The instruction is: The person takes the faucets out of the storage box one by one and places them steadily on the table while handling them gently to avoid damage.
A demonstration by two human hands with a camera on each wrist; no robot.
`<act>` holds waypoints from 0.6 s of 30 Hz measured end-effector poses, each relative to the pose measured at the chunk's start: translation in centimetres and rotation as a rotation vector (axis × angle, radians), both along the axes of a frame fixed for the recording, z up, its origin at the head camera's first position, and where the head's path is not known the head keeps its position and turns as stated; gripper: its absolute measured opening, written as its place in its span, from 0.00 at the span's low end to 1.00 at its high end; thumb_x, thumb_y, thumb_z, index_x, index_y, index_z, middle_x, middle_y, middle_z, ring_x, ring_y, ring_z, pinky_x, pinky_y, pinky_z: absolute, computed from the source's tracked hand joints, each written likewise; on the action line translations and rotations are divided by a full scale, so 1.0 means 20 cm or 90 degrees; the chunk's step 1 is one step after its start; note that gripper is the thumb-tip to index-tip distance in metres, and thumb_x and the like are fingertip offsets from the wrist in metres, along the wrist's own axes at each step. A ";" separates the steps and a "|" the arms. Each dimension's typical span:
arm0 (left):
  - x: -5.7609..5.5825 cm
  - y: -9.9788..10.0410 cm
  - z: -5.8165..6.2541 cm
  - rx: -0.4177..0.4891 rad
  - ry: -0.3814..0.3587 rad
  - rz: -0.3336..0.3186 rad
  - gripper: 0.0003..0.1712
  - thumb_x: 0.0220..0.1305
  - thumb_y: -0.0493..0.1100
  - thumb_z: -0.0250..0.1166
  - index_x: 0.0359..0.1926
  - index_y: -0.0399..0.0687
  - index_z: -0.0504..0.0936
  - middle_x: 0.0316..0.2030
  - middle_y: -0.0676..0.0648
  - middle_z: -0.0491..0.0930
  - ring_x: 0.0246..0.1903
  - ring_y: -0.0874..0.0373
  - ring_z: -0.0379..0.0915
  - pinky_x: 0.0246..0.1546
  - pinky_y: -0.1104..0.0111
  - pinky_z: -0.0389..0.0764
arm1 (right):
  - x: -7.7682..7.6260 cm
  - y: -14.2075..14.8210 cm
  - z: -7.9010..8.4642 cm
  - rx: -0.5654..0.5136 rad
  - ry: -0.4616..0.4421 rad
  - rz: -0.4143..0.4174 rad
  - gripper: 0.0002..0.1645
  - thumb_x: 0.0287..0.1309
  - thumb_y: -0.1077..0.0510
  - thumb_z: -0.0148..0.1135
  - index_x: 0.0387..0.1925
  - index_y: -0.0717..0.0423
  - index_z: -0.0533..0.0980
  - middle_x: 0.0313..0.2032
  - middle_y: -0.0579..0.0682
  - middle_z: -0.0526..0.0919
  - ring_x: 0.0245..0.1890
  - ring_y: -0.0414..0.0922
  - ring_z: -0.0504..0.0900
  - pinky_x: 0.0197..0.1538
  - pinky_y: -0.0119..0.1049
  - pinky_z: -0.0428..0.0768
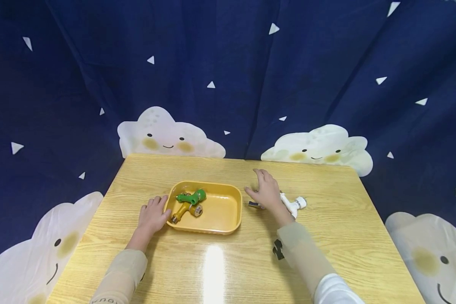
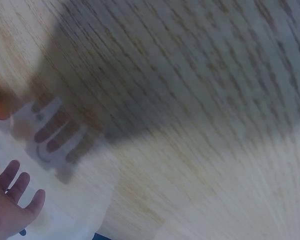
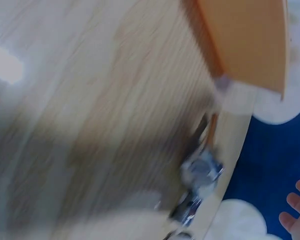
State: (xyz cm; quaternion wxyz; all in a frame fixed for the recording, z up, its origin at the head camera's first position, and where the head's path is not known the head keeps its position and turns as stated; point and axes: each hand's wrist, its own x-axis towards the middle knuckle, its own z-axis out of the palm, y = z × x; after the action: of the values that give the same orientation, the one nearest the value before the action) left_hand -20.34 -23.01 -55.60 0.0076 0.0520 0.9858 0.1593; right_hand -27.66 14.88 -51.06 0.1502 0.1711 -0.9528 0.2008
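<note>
My left hand (image 1: 152, 217) rests at the left end of a yellow plastic tray (image 1: 220, 231), its fingers loosely spread beside the rim. In the left wrist view, the left hand (image 2: 12, 210) shows with fingers apart. A green tap (image 1: 191, 197) and a yellow tap (image 1: 188, 210) lie in the tray's left half. To the right of the tray, my right hand (image 1: 267, 192) reaches over a shiny metal tap (image 3: 200, 172), fingers and thumb spread, gripping nothing. The hand largely hides that tap in the head view. Just right of the hand lies a white tap (image 1: 296, 204).
Everything lies on a wood-grain table (image 1: 197, 266). A small black shape (image 1: 278, 249) shows by the right sleeve. A dark blue curtain (image 1: 228, 55) with clouds and white triangles hangs behind and beside the table.
</note>
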 end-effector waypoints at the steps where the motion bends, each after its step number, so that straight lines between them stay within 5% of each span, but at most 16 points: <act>1: 0.00 0.00 0.00 0.002 0.002 -0.001 0.31 0.64 0.51 0.46 0.65 0.41 0.60 0.56 0.34 0.64 0.56 0.38 0.57 0.49 0.41 0.60 | 0.00 -0.03 0.01 0.005 -0.014 0.008 0.44 0.48 0.38 0.58 0.62 0.59 0.62 0.57 0.63 0.67 0.55 0.60 0.67 0.54 0.57 0.66; 18: -0.01 0.00 -0.01 -0.009 -0.007 0.003 0.31 0.65 0.51 0.47 0.65 0.43 0.60 0.56 0.36 0.65 0.56 0.38 0.58 0.48 0.42 0.61 | 0.01 -0.49 0.08 0.144 -0.106 0.150 0.47 0.51 0.33 0.54 0.66 0.51 0.57 0.62 0.56 0.62 0.63 0.52 0.60 0.62 0.50 0.61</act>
State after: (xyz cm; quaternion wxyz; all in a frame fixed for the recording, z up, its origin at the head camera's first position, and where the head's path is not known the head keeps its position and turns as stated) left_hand -20.54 -23.03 -55.76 0.0127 0.0492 0.9869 0.1529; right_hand -27.48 5.13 -49.55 0.0263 0.2798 -0.9519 0.1222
